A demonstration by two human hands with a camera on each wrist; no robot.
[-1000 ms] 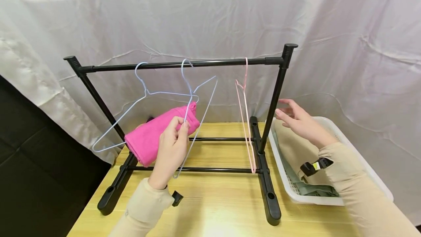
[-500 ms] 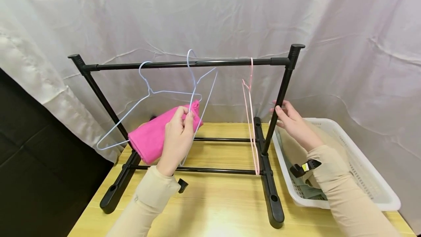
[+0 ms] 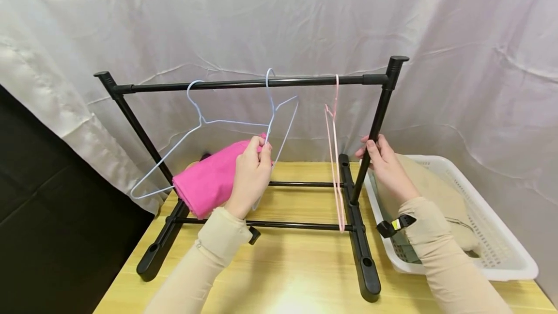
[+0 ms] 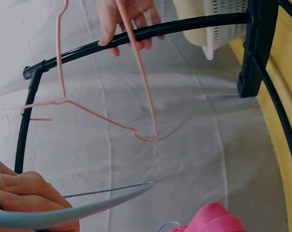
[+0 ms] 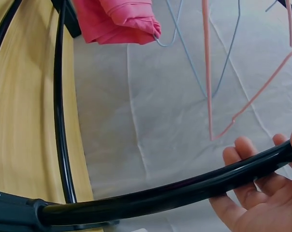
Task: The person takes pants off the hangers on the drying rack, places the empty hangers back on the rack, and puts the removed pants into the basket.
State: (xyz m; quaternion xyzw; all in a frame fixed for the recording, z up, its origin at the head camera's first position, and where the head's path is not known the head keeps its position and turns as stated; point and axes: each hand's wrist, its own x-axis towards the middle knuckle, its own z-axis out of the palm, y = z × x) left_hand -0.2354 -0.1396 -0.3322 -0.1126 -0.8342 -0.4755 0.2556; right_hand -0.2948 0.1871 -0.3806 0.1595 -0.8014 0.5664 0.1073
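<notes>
A black rack [image 3: 244, 84] stands on the wooden table. My left hand [image 3: 253, 171] pinches the side of a light blue hanger [image 3: 271, 92], whose hook is at the top bar. Left of it another light blue hanger [image 3: 167, 151] hangs beside a folded pink cloth [image 3: 205, 178], which sits partly behind my left hand. My right hand [image 3: 390, 168] grips the rack's right upright; the right wrist view shows the fingers [image 5: 247, 193] around the black tube [image 5: 184, 193]. Between the hands, a pink hanger [image 3: 335, 159] hangs from the bar.
At the right, a white basket [image 3: 512, 256] holds beige cloth [image 3: 436, 193] and some green cloth [image 3: 405, 251] beside the rack's right foot [image 3: 369, 280]. A pale curtain [image 3: 261, 18] hangs behind, and dark fabric [image 3: 52, 207] lies at the left.
My left hand has moved right along with the light blue hanger, shifting its hook rightward along the bar. My right hand has come from beside the right upright to grip it.
</notes>
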